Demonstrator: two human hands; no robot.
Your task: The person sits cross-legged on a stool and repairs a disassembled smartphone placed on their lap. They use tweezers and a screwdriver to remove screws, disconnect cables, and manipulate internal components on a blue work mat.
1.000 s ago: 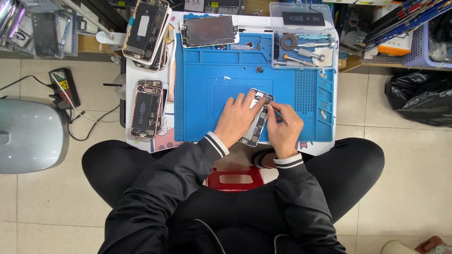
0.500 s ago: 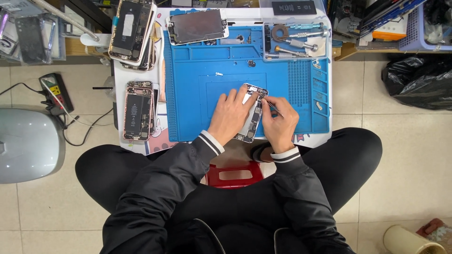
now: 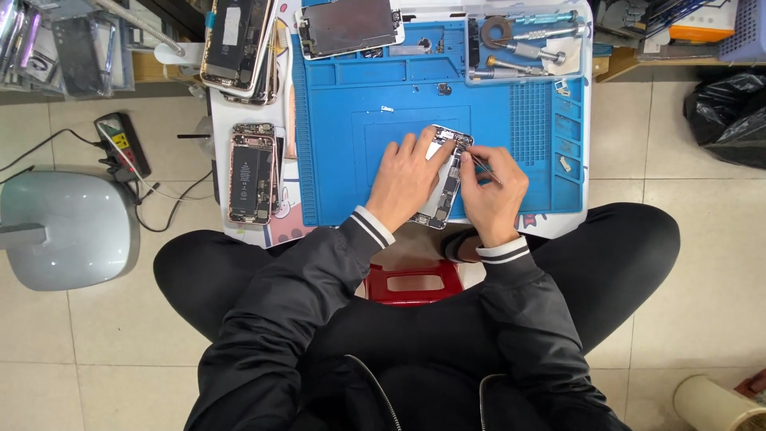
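Note:
An opened phone body [image 3: 444, 182] with its insides showing lies on a blue work mat [image 3: 343, 120]. My left hand [image 3: 405, 178] rests flat over its left side and holds it down. My right hand [image 3: 493, 191] is closed on thin metal tweezers [image 3: 480, 165], whose tips point at the phone's upper right edge. Both sleeves are black with striped white cuffs.
Another opened phone [image 3: 251, 172] lies left of the mat, a stack of phones [image 3: 239, 44] behind it. A detached screen [image 3: 349, 25] and screwdrivers [image 3: 527, 44] sit at the mat's far edge. A red stool [image 3: 413, 282] is under me, a grey device [image 3: 64, 225] at left, a black bag [image 3: 730, 116] at right.
The view has shifted slightly; both hands stay on the phone, with the right hand's tool working at its upper right edge.

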